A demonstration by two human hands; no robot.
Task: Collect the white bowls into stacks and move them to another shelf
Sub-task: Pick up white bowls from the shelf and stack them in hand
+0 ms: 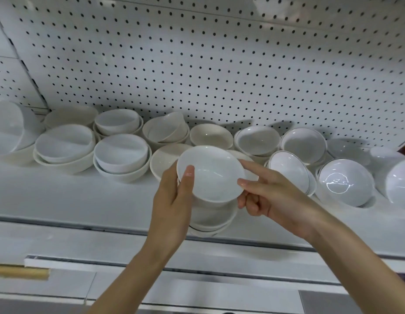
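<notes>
I hold a small stack of white bowls [210, 173] in front of the shelf [72, 196], tilted toward me. My left hand [172, 202] grips the stack's left rim, thumb lying inside the top bowl. My right hand [269, 196] pinches the right rim of the top bowl, thumb on the rim, fingers curled underneath. Lower bowls of the stack [210, 220] show below the top one. Many more white bowls line the shelf's back, some nested in pairs, such as a nested pair [121, 155] left of the stack and a tilted rimmed bowl [290, 171] to the right.
A white pegboard wall [208, 64] backs the shelf. Large bowls [346, 182] lean at the far right, and another large one [6, 128] at the far left. A white ledge [106, 264] and a wooden strip [20, 273] lie below the shelf's front edge.
</notes>
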